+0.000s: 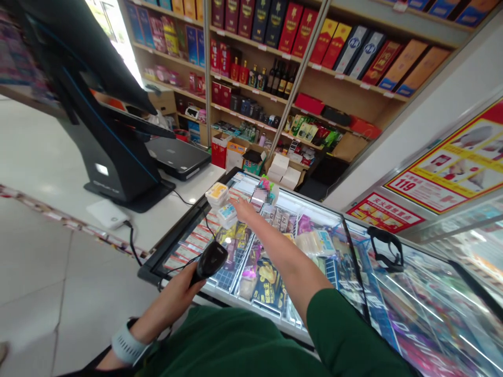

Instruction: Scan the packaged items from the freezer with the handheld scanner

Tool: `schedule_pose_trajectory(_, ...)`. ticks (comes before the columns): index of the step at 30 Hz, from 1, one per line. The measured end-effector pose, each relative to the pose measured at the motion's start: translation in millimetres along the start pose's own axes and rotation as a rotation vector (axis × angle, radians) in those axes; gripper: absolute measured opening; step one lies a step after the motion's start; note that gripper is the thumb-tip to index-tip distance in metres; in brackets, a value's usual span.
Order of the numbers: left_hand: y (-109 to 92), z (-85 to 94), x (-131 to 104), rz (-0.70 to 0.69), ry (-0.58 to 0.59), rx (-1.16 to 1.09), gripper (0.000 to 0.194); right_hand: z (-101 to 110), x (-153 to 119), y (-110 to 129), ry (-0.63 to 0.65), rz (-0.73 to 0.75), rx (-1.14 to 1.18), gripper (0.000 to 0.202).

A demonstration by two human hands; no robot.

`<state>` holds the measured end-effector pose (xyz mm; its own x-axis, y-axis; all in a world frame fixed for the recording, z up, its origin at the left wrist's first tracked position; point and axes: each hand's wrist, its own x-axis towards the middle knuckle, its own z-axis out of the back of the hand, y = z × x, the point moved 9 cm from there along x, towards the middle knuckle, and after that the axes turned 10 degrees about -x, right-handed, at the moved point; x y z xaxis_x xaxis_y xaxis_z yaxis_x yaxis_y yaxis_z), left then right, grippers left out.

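My left hand [183,285] is wrapped round the handle of a black barcode scanner [213,257], held over the near left part of the chest freezer's glass top. Its head points away from me, and a dark cable runs from it. My right arm reaches forward across the glass. The fingers of my right hand [242,207] are stretched out beside a small white box with a blue label [227,214]; I cannot tell whether they touch it. Just left of it stands a white box with a yellow label [217,192]. Right of the hand lies a phone-like thing [258,199], partly blurred.
A clear pack with a blue label [316,243] lies on the freezer glass. A black strap-like holder [386,250] sits further right. On the left counter are a black point-of-sale screen stand [113,157], a white device [107,213] and a dark cash-box-like unit [178,156]. Stocked shelves [251,47] rise behind.
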<state>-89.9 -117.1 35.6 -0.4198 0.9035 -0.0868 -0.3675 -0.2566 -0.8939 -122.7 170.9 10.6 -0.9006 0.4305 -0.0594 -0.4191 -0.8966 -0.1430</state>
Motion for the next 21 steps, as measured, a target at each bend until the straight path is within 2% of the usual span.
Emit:
schedule_pose_trajectory(8,2.7,-2.8,2.2,0.019,0.006,0.011,0.039,-3.5,-3.4,-2.9,0.008,-0.011,-0.013,0.058)
schedule_pose_trajectory(17,-9.1,-4.1,5.4,0.016,0.046,0.004,0.042,-10.3,-16.5,-12.7,0.022,-0.060,0.061,0.080)
schedule_pose_trajectory(21,-14.1,-3.2,4.6,0.014,0.046,0.009,0.045,-12.0,-22.3,-16.6,0.028,-0.077,0.105,0.072)
